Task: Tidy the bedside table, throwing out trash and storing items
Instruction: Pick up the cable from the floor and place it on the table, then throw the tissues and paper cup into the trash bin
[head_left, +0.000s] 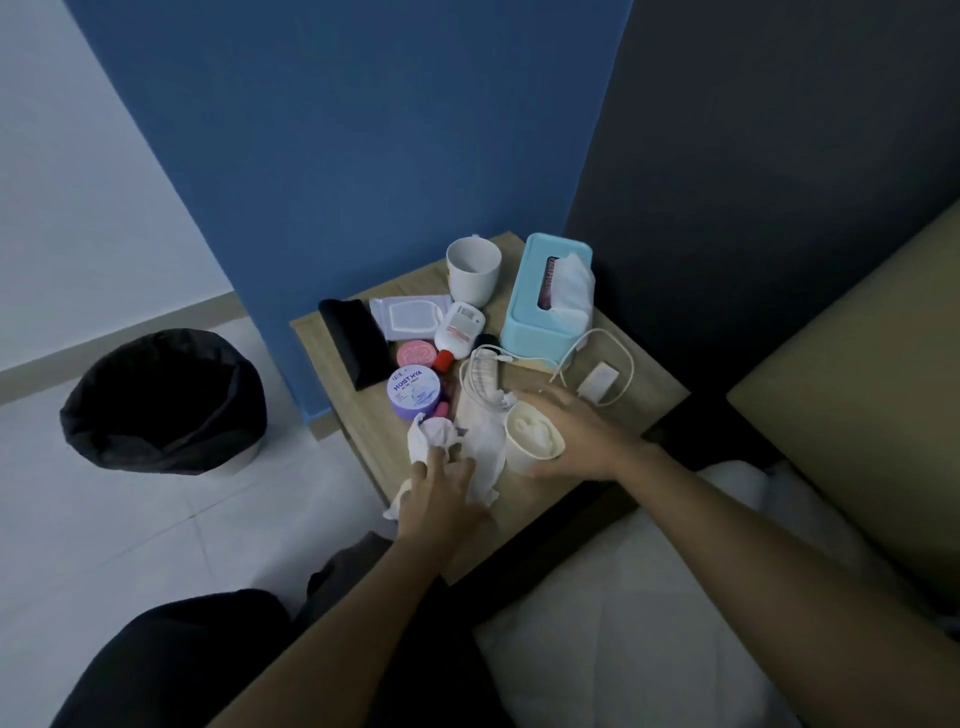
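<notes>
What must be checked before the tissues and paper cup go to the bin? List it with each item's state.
1. Left hand on the crumpled tissues: ok; firm grip, cannot tell.
2. Right hand around the paper cup: ok.
3. Cup upright, tissue stuffed inside: ok.
4. Charger cable free of the right hand: cannot tell, it lies close behind.
5. Trash bin open, lined, on the floor to the left: ok.

Tissue (483, 457) partly under left hand (441, 499)
</notes>
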